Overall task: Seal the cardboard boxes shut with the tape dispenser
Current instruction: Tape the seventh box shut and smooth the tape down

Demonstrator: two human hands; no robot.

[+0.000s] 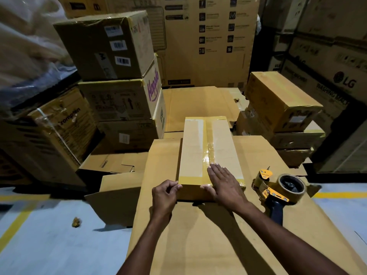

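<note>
One wide-angle camera sits on my head, facing forward and tilted down. It looks closely over my left hand point(164, 192) and right hand point(224, 185) at the box point(198, 147) mid-frame on the cardboard surface point(188, 235). Stacked cartons point(111, 100) fill the far edge, and the floor point(49, 245) fills the near left.

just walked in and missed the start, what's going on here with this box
A person is sealing a narrow box on a flattened cardboard sheet. Tape already runs along its top seam; the right hand presses flat on the near end while the left hand grips the near left corner. The tape dispenser lies unheld to the right.
</note>
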